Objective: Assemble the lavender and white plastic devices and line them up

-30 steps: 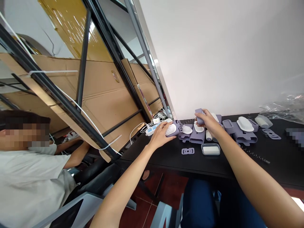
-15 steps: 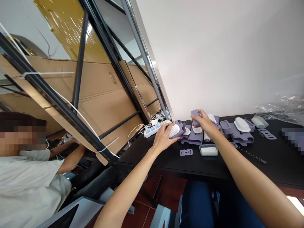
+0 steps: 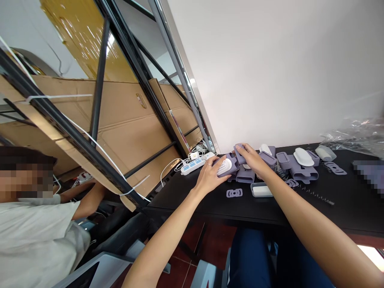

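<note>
Two hands (image 3: 208, 176) (image 3: 253, 158) are gripping lilac plastic parts (image 3: 231, 172) on one table (image 3: 345, 192), while one power strip (image 3: 192, 167), two flat slotted lilac plates (image 3: 234, 193) and one shallow tray (image 3: 261, 191) are lying nearby.

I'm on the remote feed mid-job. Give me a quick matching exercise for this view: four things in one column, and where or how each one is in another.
Things:
1. left hand
2. right hand
3. white power strip
4. clear plastic sheeting

Places:
A. bunched at the right end of the table, by the wall
B. around a small lavender piece
C. at the table's left end, among white cables
D. on a lavender housing with a ribbed white insert

Pairs: 1-D, 2-B, 3-C, 4-A
</note>
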The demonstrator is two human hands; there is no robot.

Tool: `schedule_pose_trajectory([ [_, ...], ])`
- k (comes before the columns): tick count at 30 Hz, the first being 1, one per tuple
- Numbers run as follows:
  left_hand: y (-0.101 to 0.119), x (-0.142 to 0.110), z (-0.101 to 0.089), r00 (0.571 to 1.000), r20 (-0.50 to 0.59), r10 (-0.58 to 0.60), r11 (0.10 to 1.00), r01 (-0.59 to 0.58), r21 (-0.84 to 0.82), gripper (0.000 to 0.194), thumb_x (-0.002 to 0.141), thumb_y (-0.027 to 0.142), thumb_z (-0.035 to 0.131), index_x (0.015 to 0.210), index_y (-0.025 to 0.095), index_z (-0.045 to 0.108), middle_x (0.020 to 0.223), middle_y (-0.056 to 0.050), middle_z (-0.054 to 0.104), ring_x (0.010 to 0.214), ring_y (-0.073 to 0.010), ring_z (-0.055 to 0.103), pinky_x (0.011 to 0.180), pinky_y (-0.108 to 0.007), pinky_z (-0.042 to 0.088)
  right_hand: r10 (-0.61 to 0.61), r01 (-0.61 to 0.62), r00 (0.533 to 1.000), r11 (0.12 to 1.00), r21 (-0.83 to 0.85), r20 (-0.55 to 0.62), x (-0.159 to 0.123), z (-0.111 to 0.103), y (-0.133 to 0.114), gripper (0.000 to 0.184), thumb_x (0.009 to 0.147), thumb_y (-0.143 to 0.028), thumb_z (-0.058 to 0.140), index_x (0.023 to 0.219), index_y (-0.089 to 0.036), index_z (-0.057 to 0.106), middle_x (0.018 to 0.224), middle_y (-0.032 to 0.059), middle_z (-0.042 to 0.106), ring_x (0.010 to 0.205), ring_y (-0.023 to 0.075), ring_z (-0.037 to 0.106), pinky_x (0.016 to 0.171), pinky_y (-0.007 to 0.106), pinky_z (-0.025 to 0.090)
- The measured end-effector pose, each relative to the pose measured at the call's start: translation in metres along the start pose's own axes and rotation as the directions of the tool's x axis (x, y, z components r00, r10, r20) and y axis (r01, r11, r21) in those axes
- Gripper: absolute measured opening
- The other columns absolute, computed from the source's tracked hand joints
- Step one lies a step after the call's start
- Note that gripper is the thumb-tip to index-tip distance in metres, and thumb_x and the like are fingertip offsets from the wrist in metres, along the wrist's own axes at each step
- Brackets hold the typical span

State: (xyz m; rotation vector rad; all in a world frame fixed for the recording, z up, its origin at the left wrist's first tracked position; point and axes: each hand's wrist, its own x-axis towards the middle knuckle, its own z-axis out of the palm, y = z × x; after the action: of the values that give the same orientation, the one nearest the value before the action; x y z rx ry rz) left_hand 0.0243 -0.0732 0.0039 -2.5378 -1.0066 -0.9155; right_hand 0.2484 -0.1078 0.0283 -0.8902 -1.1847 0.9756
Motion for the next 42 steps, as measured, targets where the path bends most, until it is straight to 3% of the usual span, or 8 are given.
schedule_pose_trajectory([
  [10,0.001,0.001,-0.003,1.0,-0.022,-0.018,1.0,0.018,0.0,0.078,0.083,0.051,0.078,0.152,0.035,0.046,0.135,-0.01,0.052,0.126,-0.0309,0.057,0.104,-0.046,0.054,0.036,-0.035,0.999,0.999,-0.04,0.019,-0.001,0.004,0.002,0.041,0.087,-0.061,0.063,0.111,-0.028,0.068,0.1,0.0014,0.068,0.082,0.0171,0.06,0.067,0.026,0.05],
  [21,-0.003,0.005,-0.006,0.999,-0.04,-0.012,1.0,0.012,-0.001,0.077,0.083,0.049,0.078,0.152,0.034,0.048,0.133,-0.011,0.051,0.126,-0.0307,0.057,0.108,-0.047,0.051,0.058,-0.062,0.997,0.995,0.077,0.045,-0.002,0.007,0.004,0.04,0.086,-0.058,0.066,0.115,-0.031,0.066,0.103,0.0016,0.063,0.083,0.0182,0.062,0.064,0.03,0.062],
  [30,-0.001,0.008,-0.004,0.998,-0.047,0.041,0.999,-0.04,0.029,0.075,0.084,0.046,0.078,0.151,0.029,0.049,0.132,-0.013,0.052,0.125,-0.0313,0.057,0.104,-0.048,0.053,0.09,-0.097,0.993,0.99,0.098,0.073,-0.004,0.007,0.002,0.039,0.095,-0.058,0.053,0.119,-0.028,0.059,0.11,0.0048,0.058,0.09,0.0208,0.062,0.066,0.036,0.066],
  [42,0.0,0.015,-0.008,0.998,-0.009,0.069,0.997,-0.069,0.043,0.073,0.084,0.042,0.078,0.15,0.029,0.051,0.131,-0.012,0.052,0.122,-0.0308,0.058,0.101,-0.047,0.054,0.069,-0.073,0.996,0.995,0.07,0.048,-0.002,0.007,0.009,0.042,0.093,-0.058,0.055,0.122,-0.027,0.06,0.114,0.0063,0.056,0.089,0.0218,0.064,0.067,0.041,0.067],
])
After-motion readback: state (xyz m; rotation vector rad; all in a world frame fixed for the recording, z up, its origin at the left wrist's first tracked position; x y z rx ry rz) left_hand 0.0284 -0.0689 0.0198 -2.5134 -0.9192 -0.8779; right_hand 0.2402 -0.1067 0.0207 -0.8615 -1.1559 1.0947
